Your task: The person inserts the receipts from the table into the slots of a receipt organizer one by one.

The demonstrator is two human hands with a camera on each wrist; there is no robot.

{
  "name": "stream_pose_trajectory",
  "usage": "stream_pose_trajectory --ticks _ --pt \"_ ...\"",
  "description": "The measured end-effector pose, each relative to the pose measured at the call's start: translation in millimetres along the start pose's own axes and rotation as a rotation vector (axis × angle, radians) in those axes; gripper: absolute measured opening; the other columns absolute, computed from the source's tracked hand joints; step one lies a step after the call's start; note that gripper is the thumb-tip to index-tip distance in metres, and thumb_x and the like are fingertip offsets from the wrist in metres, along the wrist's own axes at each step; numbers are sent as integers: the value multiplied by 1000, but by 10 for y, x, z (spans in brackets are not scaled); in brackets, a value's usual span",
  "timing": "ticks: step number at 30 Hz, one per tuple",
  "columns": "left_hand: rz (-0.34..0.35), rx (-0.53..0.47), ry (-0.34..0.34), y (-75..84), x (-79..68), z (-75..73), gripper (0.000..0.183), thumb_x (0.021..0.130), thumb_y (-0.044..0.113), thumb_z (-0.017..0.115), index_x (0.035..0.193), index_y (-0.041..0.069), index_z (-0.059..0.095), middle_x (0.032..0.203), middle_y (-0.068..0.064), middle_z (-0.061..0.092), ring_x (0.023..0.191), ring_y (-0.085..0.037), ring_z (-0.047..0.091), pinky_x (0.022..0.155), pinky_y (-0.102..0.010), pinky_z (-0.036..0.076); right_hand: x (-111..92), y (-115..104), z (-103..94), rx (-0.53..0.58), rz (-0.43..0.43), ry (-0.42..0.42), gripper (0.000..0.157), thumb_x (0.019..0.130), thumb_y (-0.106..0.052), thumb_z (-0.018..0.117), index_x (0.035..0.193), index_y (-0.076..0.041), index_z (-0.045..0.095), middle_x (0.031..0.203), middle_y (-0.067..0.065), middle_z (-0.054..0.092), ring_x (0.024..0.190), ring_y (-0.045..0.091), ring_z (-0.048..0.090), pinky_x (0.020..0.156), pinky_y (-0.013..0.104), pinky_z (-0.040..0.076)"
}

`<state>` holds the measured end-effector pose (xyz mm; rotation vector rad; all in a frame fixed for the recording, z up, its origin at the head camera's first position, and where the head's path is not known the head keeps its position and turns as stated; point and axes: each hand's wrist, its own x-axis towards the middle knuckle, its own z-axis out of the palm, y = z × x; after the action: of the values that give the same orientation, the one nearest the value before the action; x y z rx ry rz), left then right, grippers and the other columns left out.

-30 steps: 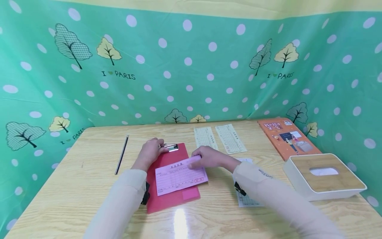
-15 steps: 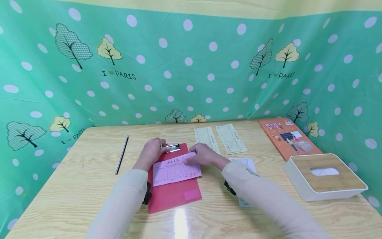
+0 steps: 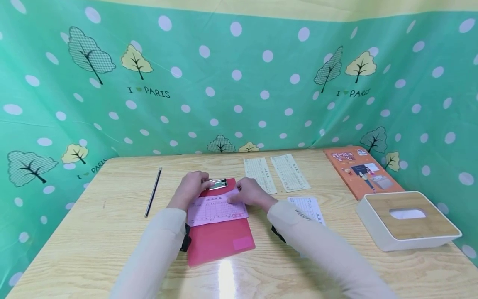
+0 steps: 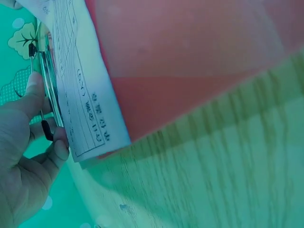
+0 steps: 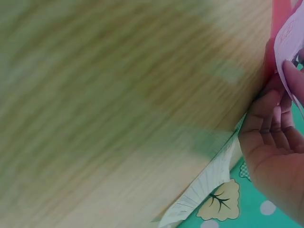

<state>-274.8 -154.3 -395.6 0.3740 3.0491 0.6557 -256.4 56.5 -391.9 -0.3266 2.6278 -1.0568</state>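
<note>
A red clipboard (image 3: pixel 222 241) lies slightly turned on the table, its metal clip (image 3: pixel 219 184) at the far end. My left hand (image 3: pixel 192 187) grips that clip; the left wrist view has the thumb and fingers pinching the wire levers (image 4: pixel 46 129). Across the upper part of the board lies a pink-purple printed form (image 3: pixel 213 211). Its right upper edge is pinched by my right hand (image 3: pixel 251 193), the thumb on top and other fingers beneath in the right wrist view. The form's top edge is close to the clip; whether it sits under the clip I cannot tell.
A dark pencil (image 3: pixel 153 192) lies left of the board. Two pale printed slips (image 3: pixel 290 172) lie at the back, and a bluish form (image 3: pixel 308 207) is partly under my right forearm. On the right are an orange book (image 3: pixel 360 172) and a wood-topped tissue box (image 3: pixel 408 220).
My right hand has moved the form up and left over the board, toward the clip. The left hand stays on the clip, which has shifted only slightly.
</note>
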Motion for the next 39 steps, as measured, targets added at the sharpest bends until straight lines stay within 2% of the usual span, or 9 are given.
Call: stream_pose_trajectory --ticks 9,15,18,20,24,31,39 --pt "-1 17 -34 -18 41 -6 27 99 24 68 78 10 59 77 -5 56 77 -23 52 74 -39 43 81 -64 42 -76 22 7 34 85 -25 85 69 -10 60 61 -2 46 55 12 44 53 25 36" --pt "32 28 -30 -20 37 -16 30 98 24 69 75 10 56 76 -5 55 75 -23 51 73 -39 43 121 -74 43 -112 3 42 35 84 -27 85 68 -9 60 61 -2 45 58 13 43 55 26 35" --pt "41 19 -27 -1 28 -28 31 98 22 70 74 9 56 75 -4 54 75 -22 50 73 -38 42 151 -71 40 -130 4 59 33 83 -29 86 73 -6 65 63 -1 45 61 13 43 57 26 36" --pt "41 14 -24 12 21 -35 31 98 22 69 74 9 56 75 -4 54 75 -22 50 73 -38 42 163 -73 37 -131 2 68 30 82 -29 87 83 -3 72 65 -1 48 63 14 45 58 26 38" --pt "47 21 -14 14 18 -39 32 98 21 70 73 9 55 74 -4 53 75 -22 51 74 -39 43 175 -87 32 -127 5 85 31 82 -29 87 92 -3 74 72 2 57 66 15 50 60 27 41" --pt "48 16 -15 8 19 -47 31 98 22 70 73 8 55 72 -3 51 73 -22 49 73 -39 41 248 -82 35 -69 60 84 27 83 -28 86 78 -8 69 69 3 61 60 12 53 54 24 42" --pt "29 -4 -59 6 17 -91 30 98 22 69 75 9 55 71 -2 49 72 -20 48 71 -36 40 329 -81 56 -65 125 107 45 82 -30 87 63 -11 51 58 -1 46 51 11 43 48 23 34"
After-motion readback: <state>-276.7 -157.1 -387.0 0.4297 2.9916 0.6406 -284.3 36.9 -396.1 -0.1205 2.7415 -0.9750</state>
